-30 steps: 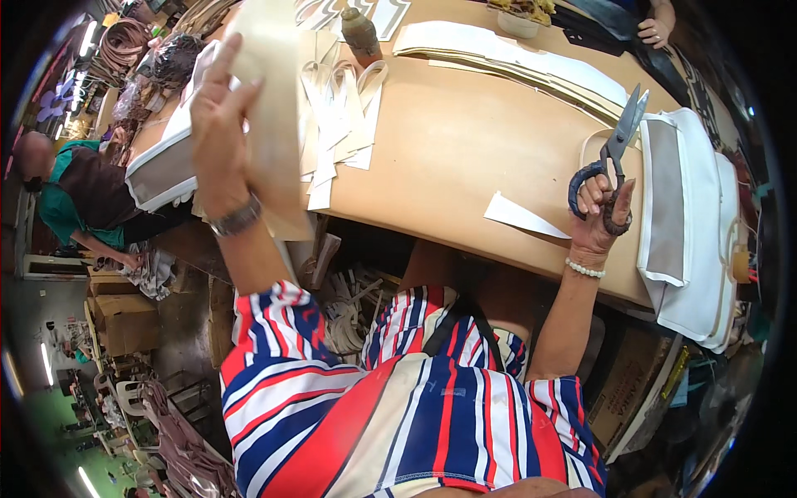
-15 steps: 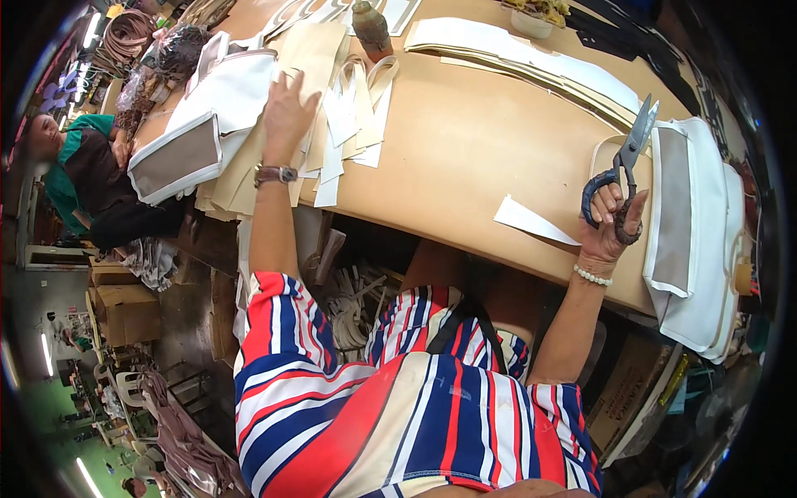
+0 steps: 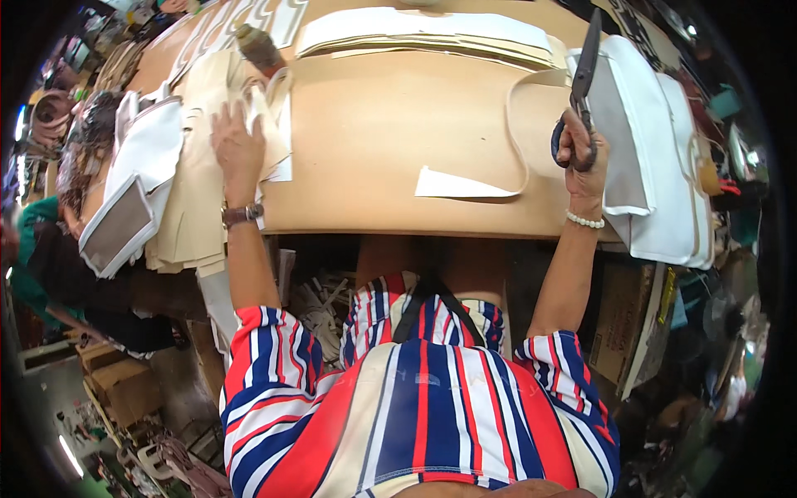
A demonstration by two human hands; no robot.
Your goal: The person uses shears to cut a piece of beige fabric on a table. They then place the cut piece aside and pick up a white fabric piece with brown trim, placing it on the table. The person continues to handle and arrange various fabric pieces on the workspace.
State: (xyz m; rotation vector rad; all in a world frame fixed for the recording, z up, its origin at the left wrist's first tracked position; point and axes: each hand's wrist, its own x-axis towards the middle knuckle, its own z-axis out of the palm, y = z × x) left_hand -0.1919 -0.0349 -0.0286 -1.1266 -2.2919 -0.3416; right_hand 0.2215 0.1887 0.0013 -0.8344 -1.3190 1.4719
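Note:
My left hand lies with fingers spread on loose cream strips, next to a pile of cream flat pieces. A brown bottle-like container stands just beyond it. My right hand grips dark-handled scissors, fingers in the loops, blades pointing away from me and looking closed. Left of that hand, a long narrow white strip lies on the tan tabletop, its thin end curving away. Right of the scissors rests a white item with a grey panel.
A stack of long white and cream pieces lies at the table's far side. Another white item with a grey panel sits at the left edge, near a seated person in green and black. A cardboard box stands lower left.
The view has swung to the right. My left hand has moved right across the pile onto the strips near the container. More of the white strip's curved end shows; the scissors remain in my right hand.

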